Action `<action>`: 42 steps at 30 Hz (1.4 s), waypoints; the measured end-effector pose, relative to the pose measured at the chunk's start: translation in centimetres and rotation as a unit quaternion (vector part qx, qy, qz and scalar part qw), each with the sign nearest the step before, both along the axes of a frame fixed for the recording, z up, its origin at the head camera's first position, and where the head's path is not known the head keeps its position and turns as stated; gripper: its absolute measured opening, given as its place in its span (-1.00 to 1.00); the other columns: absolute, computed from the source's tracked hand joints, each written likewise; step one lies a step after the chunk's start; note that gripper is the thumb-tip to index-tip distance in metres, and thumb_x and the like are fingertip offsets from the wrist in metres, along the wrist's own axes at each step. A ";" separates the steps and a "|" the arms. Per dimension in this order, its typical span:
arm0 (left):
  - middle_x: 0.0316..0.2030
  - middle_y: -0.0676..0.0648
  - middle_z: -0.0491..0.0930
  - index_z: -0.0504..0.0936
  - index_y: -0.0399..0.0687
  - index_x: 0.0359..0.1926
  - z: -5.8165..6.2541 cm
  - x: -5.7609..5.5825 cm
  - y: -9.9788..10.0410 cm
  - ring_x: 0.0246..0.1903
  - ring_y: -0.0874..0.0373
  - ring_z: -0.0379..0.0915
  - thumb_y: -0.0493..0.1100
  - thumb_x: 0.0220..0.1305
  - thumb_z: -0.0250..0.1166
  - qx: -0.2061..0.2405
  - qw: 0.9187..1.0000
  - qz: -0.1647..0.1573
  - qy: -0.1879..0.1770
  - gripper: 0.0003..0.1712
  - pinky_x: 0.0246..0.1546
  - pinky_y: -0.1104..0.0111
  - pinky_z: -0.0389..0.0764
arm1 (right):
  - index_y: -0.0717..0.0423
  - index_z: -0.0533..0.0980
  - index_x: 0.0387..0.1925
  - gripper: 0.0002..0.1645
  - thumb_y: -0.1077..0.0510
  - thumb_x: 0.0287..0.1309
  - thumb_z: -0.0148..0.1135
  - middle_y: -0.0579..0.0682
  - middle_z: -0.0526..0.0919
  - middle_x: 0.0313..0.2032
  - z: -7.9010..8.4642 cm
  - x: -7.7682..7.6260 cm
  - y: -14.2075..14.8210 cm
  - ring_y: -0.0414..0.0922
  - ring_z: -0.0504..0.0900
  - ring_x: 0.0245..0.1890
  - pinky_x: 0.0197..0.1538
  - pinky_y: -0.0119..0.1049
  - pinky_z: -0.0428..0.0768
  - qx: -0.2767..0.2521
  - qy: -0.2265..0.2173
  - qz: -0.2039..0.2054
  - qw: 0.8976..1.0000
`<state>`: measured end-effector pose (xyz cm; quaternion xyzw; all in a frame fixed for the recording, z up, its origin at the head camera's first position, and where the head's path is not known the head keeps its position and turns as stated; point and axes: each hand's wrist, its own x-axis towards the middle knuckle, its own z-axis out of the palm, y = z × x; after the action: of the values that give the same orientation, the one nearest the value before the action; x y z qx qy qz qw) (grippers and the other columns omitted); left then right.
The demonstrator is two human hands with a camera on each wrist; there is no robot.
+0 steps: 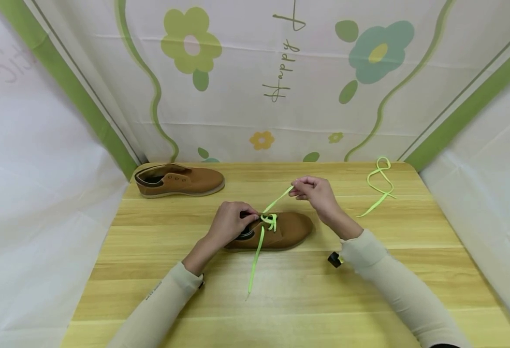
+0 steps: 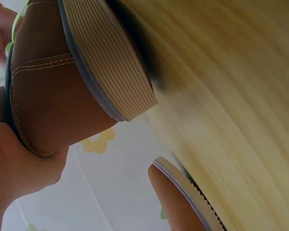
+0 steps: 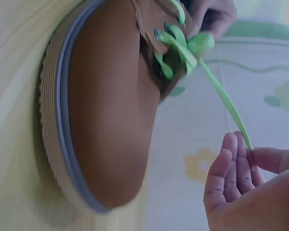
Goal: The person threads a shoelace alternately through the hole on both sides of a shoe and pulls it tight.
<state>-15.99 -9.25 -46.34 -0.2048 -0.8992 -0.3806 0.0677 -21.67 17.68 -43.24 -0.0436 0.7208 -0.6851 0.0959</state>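
A brown shoe [image 1: 291, 229] stands on the table with its toe to the right, a bright green shoelace [image 1: 271, 220] threaded through its eyelets. At the shoe's opening, my left hand [image 1: 230, 222] pinches the far eyelet flap between thumb and fingers. My right hand [image 1: 317, 195], raised beyond the shoe, pinches one lace end between thumb and fingertips. That length runs taut from the eyelets, as the right wrist view also shows with the lace [image 3: 224, 98]. The other lace end [image 1: 255, 266] lies across the near side of the shoe and down onto the table.
A second brown shoe [image 1: 198, 181], without a lace, stands at the back left of the wooden table [image 1: 159, 299]. Another green shoelace [image 1: 381, 186] lies loosely looped at the back right. A patterned white curtain [image 1: 237, 106] rises behind the table.
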 end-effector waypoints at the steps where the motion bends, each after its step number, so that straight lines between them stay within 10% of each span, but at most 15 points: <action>1: -0.28 0.01 0.84 0.89 -0.04 -0.28 0.0 0.0 0.0 -0.21 0.08 0.79 -0.22 0.31 0.52 -0.001 1.000 0.000 0.000 -0.97 -0.07 0.15 0.73 | 0.54 0.56 0.03 -0.64 0.21 0.54 0.23 -0.11 0.81 -0.32 0.0 -0.2 0.3 -0.18 0.82 -0.29 -0.13 -0.34 0.75 -0.006 -0.001 -0.006 1.000; 24: -0.23 -0.03 0.83 0.86 -0.09 -0.22 -0.2 0.1 0.1 -0.20 0.05 0.78 -0.26 0.31 0.50 -0.008 0.999 -0.006 0.035 -0.96 -0.10 0.13 0.73 | 0.37 0.59 0.01 -0.65 0.10 0.53 0.26 -0.15 0.81 -0.34 -0.8 -0.9 5.5 -0.26 0.79 -0.28 -0.11 -0.36 0.74 -0.007 -0.038 -0.072 0.997; 30: -0.23 -0.03 0.83 0.85 -0.08 -0.22 -0.3 0.1 0.1 -0.19 0.04 0.78 -0.27 0.32 0.50 -0.008 1.000 -0.008 0.028 -0.95 -0.09 0.13 0.73 | 0.19 0.65 -0.12 -0.78 0.08 0.53 0.26 -0.17 0.81 -0.35 -2.0 -0.7 6.1 -0.26 0.79 -0.28 -0.06 -0.30 0.74 0.037 -0.054 -0.058 0.996; 42: -0.22 -0.02 0.82 0.86 -0.06 -0.21 -0.4 0.1 0.0 -0.19 0.06 0.77 -0.27 0.33 0.49 -0.008 1.000 -0.006 0.027 -0.95 -0.09 0.13 0.73 | 0.47 0.62 -0.03 -0.62 0.13 0.51 0.27 -0.06 0.82 -0.35 -4.3 0.5 7.1 -0.13 0.82 -0.27 -0.30 -0.32 0.59 0.133 -0.089 0.006 0.987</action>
<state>-15.86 -9.21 -46.73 -0.2213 -0.8987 -0.3684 0.0877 -21.17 24.82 -47.53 0.0264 0.7940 -0.5835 0.1685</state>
